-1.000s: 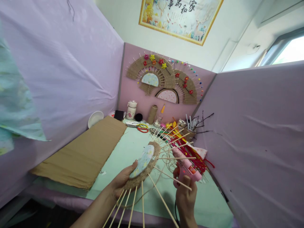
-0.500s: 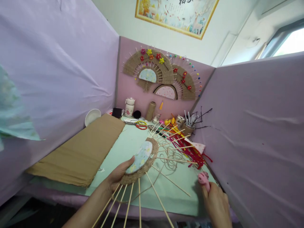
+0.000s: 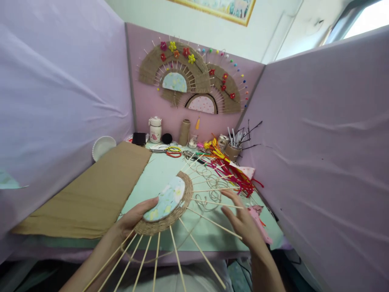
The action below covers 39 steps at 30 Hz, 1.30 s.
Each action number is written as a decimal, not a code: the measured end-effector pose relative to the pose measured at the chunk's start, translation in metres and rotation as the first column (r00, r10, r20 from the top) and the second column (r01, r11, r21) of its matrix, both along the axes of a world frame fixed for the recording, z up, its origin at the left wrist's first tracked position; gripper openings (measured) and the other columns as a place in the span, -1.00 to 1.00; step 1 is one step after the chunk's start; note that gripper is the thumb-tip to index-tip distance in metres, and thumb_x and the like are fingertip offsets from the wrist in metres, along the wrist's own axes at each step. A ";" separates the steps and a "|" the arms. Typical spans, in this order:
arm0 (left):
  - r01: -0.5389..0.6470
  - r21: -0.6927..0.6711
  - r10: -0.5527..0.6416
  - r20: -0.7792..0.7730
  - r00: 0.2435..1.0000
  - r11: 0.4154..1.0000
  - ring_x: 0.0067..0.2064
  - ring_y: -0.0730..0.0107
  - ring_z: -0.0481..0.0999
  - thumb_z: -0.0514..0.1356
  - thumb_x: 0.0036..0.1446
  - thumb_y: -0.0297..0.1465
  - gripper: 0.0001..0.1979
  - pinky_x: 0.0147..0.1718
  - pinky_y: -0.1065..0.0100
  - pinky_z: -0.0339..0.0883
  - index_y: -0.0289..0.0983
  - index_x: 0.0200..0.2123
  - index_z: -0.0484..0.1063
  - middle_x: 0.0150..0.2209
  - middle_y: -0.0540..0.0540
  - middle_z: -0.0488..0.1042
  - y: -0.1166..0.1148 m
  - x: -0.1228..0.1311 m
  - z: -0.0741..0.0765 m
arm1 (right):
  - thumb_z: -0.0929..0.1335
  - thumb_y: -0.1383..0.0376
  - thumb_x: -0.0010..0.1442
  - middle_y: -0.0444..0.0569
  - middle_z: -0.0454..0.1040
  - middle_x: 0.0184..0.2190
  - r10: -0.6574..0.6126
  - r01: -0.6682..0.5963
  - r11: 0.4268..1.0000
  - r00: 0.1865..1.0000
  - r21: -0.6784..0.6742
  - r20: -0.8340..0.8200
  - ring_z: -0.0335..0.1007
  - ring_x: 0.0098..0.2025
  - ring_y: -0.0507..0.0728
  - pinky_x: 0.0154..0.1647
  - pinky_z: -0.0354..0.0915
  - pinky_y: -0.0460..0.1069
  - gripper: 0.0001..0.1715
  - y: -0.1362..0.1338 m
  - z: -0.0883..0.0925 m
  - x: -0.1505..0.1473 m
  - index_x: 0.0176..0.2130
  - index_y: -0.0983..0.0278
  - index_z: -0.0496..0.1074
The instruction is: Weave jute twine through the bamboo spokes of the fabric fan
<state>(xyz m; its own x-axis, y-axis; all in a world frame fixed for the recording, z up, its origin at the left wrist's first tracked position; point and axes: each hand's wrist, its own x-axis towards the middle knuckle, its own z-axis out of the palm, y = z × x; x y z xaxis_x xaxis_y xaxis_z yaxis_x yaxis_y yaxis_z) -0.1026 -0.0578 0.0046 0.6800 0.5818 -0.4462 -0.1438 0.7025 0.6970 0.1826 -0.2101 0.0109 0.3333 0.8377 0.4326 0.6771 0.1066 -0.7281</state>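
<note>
My left hand point(image 3: 138, 217) grips the left end of a half-round woven fan point(image 3: 189, 194), its thumb on the blue floral cloth centre point(image 3: 167, 198). Brown twine is woven in a band round the cloth, and thin wooden sticks point(image 3: 202, 253) spread out from it like rays. A loose strand of twine point(image 3: 190, 233) hangs across the lower sticks. My right hand point(image 3: 241, 221) is open, fingers apart, at the tips of the right-hand sticks; whether it touches them I cannot tell. Beside its wrist lies a pink glue gun point(image 3: 259, 225) on the table.
Loose twine point(image 3: 209, 182) and red pipe cleaners point(image 3: 235, 176) lie behind the fan. A cardboard sheet point(image 3: 88, 194) covers the left of the table. Scissors point(image 3: 173, 154), a twine cone point(image 3: 184, 133) and a white jar point(image 3: 155, 129) are at the back. Finished fans point(image 3: 199, 77) hang on the pink board.
My right hand has let go of the pink glue gun on the table at the right and moved left to the stick ends, opening. The view has tipped down and shifted right.
</note>
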 end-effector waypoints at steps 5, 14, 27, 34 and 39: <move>0.016 0.042 -0.016 -0.004 1.000 0.999 -0.18 0.17 0.59 0.39 -0.11 -0.28 -0.40 -0.15 0.34 0.41 -0.49 -0.02 0.43 -0.23 -0.26 0.61 -0.005 -0.008 0.006 | 0.37 0.28 0.09 -0.02 0.51 -0.10 0.302 -0.319 0.947 0.917 -0.024 -0.261 0.39 0.00 0.18 0.08 0.24 0.13 -0.66 0.041 0.002 -0.031 -0.09 0.16 0.50; 0.015 0.039 -0.011 -0.121 0.993 0.999 -0.34 0.20 0.61 0.43 -0.19 -0.27 -0.41 -0.29 0.35 0.45 -0.49 -0.09 0.48 -0.33 -0.27 0.62 -0.008 -0.030 0.021 | 0.37 0.32 0.03 -0.16 0.41 -0.56 0.214 -0.281 0.958 0.837 -0.061 -0.503 0.24 -0.52 -0.01 -0.46 0.19 -0.10 -0.89 0.044 -0.002 -0.015 -0.42 0.28 0.52; -0.051 0.043 0.058 -0.184 0.981 0.998 -0.37 0.24 0.59 0.29 0.00 -0.37 -0.71 -0.29 0.35 0.43 -0.48 -0.25 0.52 -0.35 -0.20 0.61 -0.015 -0.041 0.033 | 0.39 0.21 0.10 -0.08 0.47 -0.37 0.162 -0.075 0.981 0.822 0.179 -0.545 0.40 -0.34 0.08 -0.27 0.34 0.01 -0.77 0.034 0.012 -0.018 -0.22 0.23 0.35; -0.049 0.055 0.058 -0.171 0.984 0.997 -0.35 0.24 0.59 0.27 0.03 -0.39 -0.76 -0.28 0.37 0.42 -0.47 -0.27 0.53 -0.39 -0.19 0.61 -0.014 -0.042 0.035 | 0.38 0.27 0.13 -0.10 0.36 -0.37 -0.025 0.142 0.909 0.957 0.393 -0.289 0.36 -0.33 0.06 -0.29 0.34 -0.01 -0.88 0.028 0.018 -0.023 -0.30 0.24 0.36; -0.046 0.035 0.052 -0.190 0.980 0.998 -0.37 0.24 0.59 0.29 0.01 -0.39 -0.73 -0.29 0.36 0.42 -0.49 -0.24 0.53 -0.37 -0.19 0.61 -0.013 -0.042 0.034 | 0.39 0.26 0.12 -0.05 0.43 -0.34 -0.072 0.174 0.904 0.962 0.390 -0.262 0.40 -0.28 0.11 -0.20 0.36 0.05 -0.86 0.025 0.022 -0.020 -0.27 0.25 0.41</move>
